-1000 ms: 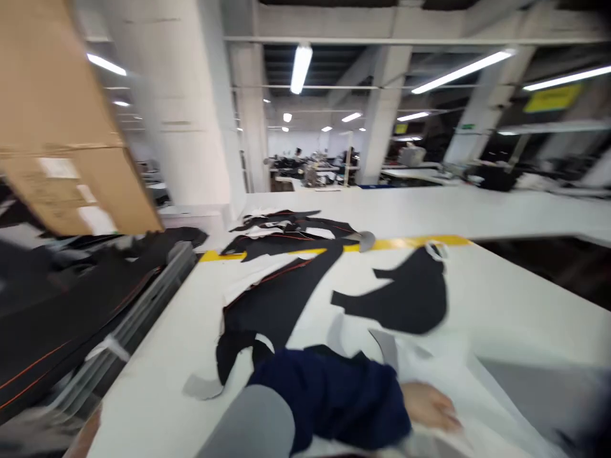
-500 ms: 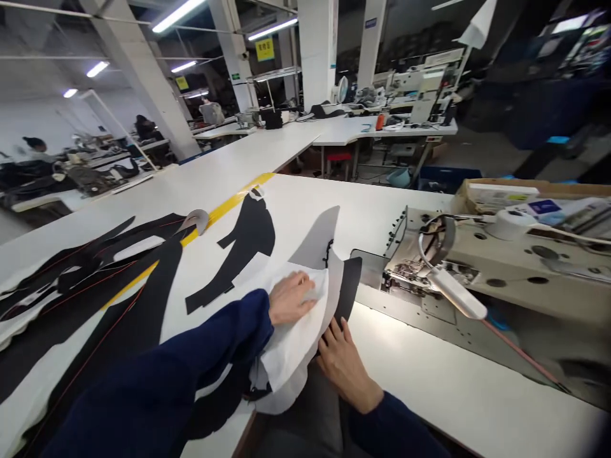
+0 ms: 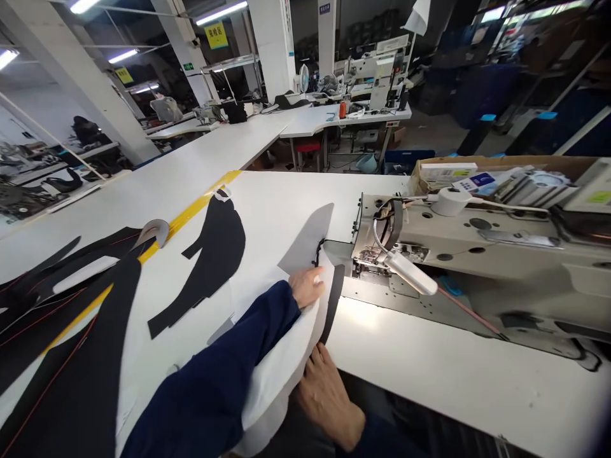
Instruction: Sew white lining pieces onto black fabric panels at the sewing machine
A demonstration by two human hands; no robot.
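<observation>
The left hand (image 3: 307, 285) lies flat on top of the white fabric piece (image 3: 281, 356), fingers spread and pressing it down to the table (image 3: 429, 356), not gripping, close to the sewing machine (image 3: 458, 248). The right hand (image 3: 327, 397) sits lower, at the near edge of that white piece, its fingertips (image 3: 316, 357) touching the seam where a black strip (image 3: 332, 302) peeks out from under the white; whether it pinches the cloth, I cannot tell. A grey piece (image 3: 310, 238) runs ahead from under the left hand toward the machine bed. Off to the left, a black cut panel (image 3: 210, 254) lies alone on the table, beside a yellow stripe (image 3: 191, 213).
</observation>
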